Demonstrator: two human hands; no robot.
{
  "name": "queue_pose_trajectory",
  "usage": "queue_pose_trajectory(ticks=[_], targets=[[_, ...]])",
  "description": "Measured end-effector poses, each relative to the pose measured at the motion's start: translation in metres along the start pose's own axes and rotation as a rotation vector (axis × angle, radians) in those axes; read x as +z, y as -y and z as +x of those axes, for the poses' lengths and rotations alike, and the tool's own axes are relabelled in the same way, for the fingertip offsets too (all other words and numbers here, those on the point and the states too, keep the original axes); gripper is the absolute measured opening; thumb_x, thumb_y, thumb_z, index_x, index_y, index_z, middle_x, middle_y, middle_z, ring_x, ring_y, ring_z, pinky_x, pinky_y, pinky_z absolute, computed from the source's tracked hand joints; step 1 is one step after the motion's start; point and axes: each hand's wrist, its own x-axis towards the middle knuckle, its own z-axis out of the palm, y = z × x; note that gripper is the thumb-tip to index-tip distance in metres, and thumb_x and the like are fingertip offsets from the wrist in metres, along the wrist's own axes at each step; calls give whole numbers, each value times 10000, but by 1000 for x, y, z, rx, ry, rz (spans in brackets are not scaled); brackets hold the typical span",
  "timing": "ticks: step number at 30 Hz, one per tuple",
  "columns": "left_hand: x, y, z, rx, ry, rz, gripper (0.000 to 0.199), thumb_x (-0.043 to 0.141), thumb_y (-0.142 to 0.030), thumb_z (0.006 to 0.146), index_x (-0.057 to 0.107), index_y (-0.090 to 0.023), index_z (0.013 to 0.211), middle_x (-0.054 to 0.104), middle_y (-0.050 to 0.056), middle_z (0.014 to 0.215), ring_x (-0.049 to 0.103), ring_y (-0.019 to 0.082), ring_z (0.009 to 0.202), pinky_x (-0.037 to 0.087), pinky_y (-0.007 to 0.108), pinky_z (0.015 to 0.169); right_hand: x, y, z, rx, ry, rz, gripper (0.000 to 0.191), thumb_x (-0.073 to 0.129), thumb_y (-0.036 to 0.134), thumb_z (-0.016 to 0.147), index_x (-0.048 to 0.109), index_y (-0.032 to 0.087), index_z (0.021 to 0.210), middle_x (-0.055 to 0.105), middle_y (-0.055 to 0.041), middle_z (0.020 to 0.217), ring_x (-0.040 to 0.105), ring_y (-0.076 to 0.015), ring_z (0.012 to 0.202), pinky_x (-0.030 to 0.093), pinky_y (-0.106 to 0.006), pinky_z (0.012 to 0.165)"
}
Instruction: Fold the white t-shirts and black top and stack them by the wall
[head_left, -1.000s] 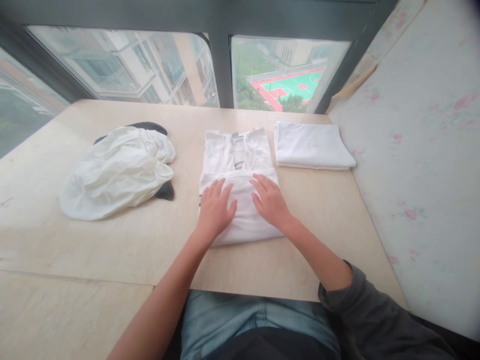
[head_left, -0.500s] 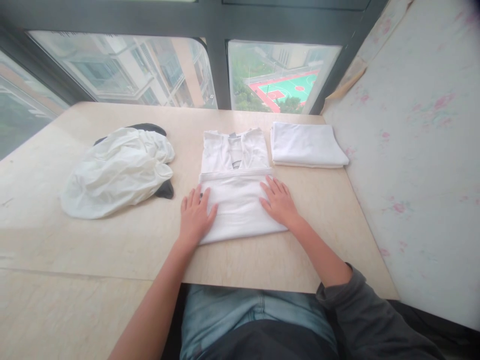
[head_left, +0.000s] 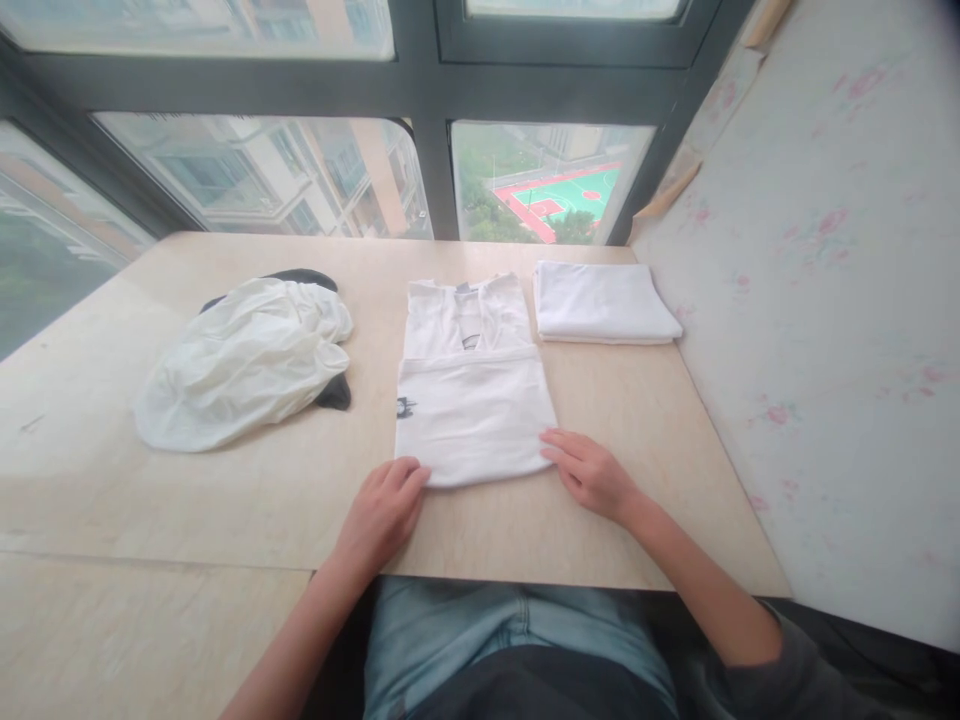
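Note:
A white T-shirt (head_left: 476,410) lies partly folded in front of me, its collar end toward the window and its lower part doubled up over the middle. A small dark print shows at its left edge. My left hand (head_left: 386,505) is closed at the near left corner, fingers on the folded edge. At the near right corner my right hand (head_left: 591,470) grips the shirt's edge, fingertips on top and the thumb just below.
A folded white cloth stack (head_left: 604,305) lies at the back right by the flowered wall (head_left: 810,330). To the left rests a crumpled white garment (head_left: 244,370) with dark parts under it. The wooden table (head_left: 480,540) ends at a window behind.
Both hands have slid toward me from the shirt's sides to its near corners and closed there. The dark print is now uncovered. My view has tilted up slightly.

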Motion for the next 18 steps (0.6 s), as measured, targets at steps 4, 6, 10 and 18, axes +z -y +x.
queue_pose_trajectory(ticks=[4, 6, 10, 18], targets=[[0, 5, 7, -51, 15, 14, 397, 473, -25, 835, 615, -190, 1166, 630, 112, 1163, 588, 272, 1050, 515, 417, 903, 2, -9, 3, 55, -45, 18, 490, 453, -11, 822, 683, 219, 1189, 684, -83, 1259, 628, -212, 1202, 530, -452, 1018], [0, 9, 10, -87, 3, -16, 449, 473, -10, 790, 631, -207, 1161, 638, 108, 1170, 592, 277, 1062, 515, 431, 919, 0, -13, 7, 95, -32, 32, 472, 473, -2, 805, 702, 216, 1156, 704, -86, 1215, 654, -218, 1153, 523, -475, 1021], [4, 19, 8, -160, -92, -168, 447, 474, -21, 749, 667, -215, 1102, 660, 91, 1144, 602, 256, 1074, 514, 418, 955, -6, -15, 13, 147, 31, 62, 391, 571, 86, 806, 729, 245, 1126, 716, -87, 1177, 668, -242, 1113, 515, -502, 1021], [3, 16, -19, -220, -238, -450, 266, 517, -89, 775, 692, -229, 920, 699, 46, 929, 659, 207, 907, 554, 354, 832, -18, -1, -3, 260, -20, 261, 348, 547, 103, 799, 758, 274, 1018, 744, -47, 1065, 691, -221, 1042, 559, -436, 962]])
